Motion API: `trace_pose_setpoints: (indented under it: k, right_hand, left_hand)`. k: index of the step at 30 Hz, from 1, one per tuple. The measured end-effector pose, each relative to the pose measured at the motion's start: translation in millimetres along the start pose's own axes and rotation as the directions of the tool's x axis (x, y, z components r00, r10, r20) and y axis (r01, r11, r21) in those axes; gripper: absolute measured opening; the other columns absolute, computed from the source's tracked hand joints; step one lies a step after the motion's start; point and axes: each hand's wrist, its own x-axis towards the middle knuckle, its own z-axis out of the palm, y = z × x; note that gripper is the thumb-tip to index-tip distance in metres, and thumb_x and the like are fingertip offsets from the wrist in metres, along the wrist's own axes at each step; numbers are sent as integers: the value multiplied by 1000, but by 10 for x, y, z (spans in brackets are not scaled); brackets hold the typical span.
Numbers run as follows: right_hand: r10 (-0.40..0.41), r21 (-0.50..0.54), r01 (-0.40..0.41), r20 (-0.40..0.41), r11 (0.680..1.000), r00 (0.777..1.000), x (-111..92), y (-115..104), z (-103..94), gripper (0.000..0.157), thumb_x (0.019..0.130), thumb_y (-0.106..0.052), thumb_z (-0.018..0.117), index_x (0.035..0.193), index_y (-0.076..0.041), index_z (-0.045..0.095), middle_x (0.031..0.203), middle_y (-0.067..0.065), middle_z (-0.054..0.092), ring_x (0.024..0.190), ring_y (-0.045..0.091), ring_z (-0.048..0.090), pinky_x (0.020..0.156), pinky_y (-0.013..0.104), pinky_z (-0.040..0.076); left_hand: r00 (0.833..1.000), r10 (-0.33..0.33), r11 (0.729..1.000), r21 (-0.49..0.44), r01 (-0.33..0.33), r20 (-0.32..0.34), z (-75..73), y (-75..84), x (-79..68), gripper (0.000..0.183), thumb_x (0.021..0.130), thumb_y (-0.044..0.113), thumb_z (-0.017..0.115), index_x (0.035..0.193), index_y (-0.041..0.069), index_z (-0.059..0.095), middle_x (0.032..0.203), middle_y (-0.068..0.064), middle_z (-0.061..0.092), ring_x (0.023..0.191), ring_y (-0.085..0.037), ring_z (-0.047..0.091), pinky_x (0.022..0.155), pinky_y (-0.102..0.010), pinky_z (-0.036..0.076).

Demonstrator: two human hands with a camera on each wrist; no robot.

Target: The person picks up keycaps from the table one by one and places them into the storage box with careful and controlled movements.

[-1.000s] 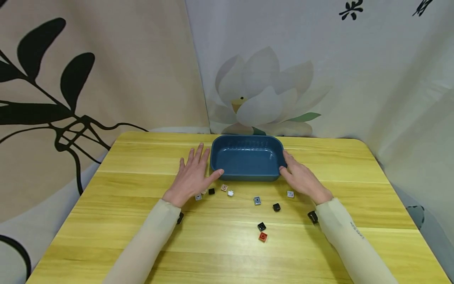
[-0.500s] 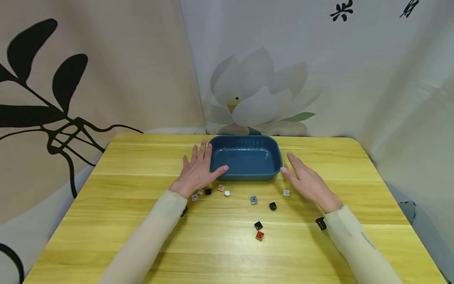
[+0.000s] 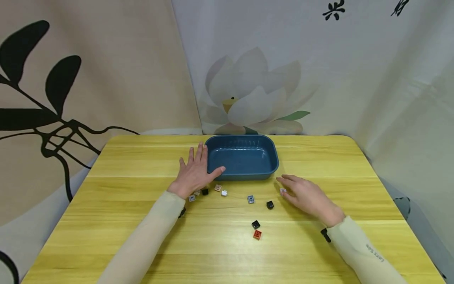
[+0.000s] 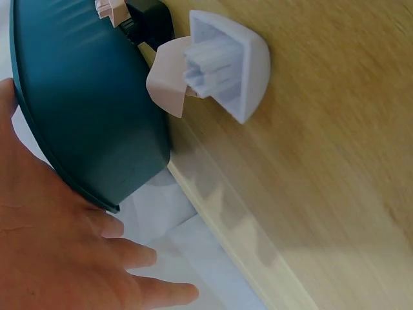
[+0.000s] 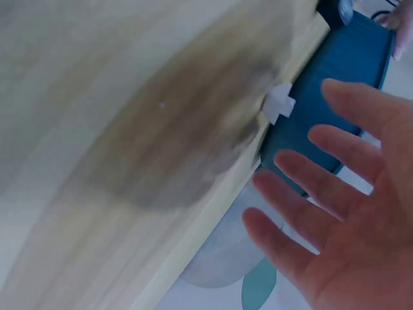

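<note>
My left hand (image 3: 194, 173) has its fingers spread and rests on the left side of a blue rectangular dish (image 3: 244, 177). To the right of the dish, my right hand (image 3: 308, 197) hovers low over a pale keycap (image 3: 282, 191), partly covered by its fingers in the head view. The right wrist view shows those fingers loosely extended, with a gap to the white keycap (image 5: 279, 103). Close to the left wrist lie a light grey keycap (image 4: 255, 71), a beige keycap (image 4: 169, 77) and a black keycap (image 3: 205, 191). Inside the dish no object shows.
Further keycaps lie scattered in front of the dish: beige (image 3: 218, 188), white (image 3: 224, 193), grey (image 3: 250, 199), black (image 3: 270, 204), another black (image 3: 255, 224) and red (image 3: 257, 234). The wooden table (image 3: 142, 157) ends at a printed curtain (image 3: 152, 79) behind the dish.
My right hand has let go of the dish's right side and come back toward the near side, over the pale keycap. My left hand stays at the dish's left side.
</note>
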Motion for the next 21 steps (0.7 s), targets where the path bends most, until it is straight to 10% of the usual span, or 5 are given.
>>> trace_pose_setpoints:
  k: [21]
  right_hand:
    - [-84, -34, 82, -69, 996, 994, -49, -66, 123, 13, 92, 0, 75, 104, -6, 77, 97, 4, 66, 85, 20, 67, 75, 40, 59]
  left_hand:
    - [1000, -10, 1000, -18, 10, 2, 22, 4, 5, 110, 95, 81, 37, 166, 4, 2, 174, -12, -5, 157, -44, -1, 116, -76, 9]
